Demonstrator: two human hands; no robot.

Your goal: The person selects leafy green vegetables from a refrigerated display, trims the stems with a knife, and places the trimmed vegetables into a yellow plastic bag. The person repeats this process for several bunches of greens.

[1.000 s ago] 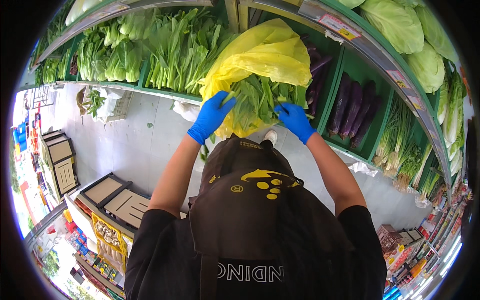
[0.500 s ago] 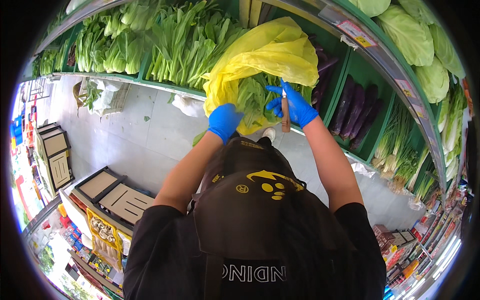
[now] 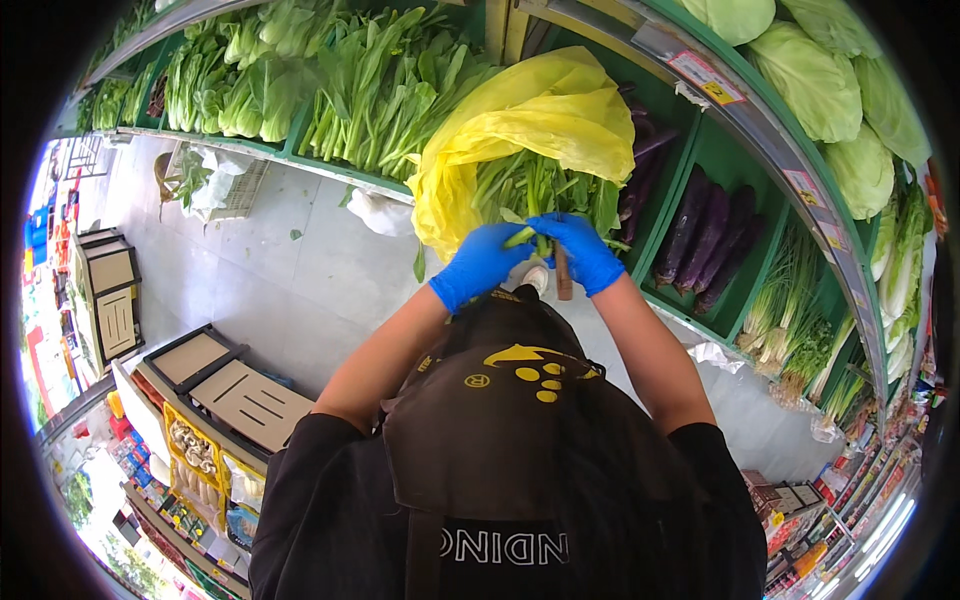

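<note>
My blue-gloved left hand [image 3: 485, 262] is closed around a leafy green [image 3: 520, 237], whose pale stem end points toward my other hand. My right hand [image 3: 580, 252], gloved in blue too, grips a small knife by its brown handle [image 3: 564, 278]; the blade is hidden by the fingers. Both hands meet at the stem, nearly touching. Just beyond them a yellow plastic bag [image 3: 560, 115] lies open over the shelf edge, with loose leafy greens [image 3: 570, 190] in its mouth.
Green shelf bins hold stacked leafy greens [image 3: 375, 95] on the left and eggplants [image 3: 705, 230] on the right. Spring onions [image 3: 775, 290] lie farther right, cabbages [image 3: 805, 80] above. A white basket [image 3: 235, 190] stands on the grey floor, and display crates [image 3: 245, 395] are at lower left.
My hands have come together in front of the bag, the left moving right and the right moving closer to my body. A green stem is now in my left hand, out of the bag.
</note>
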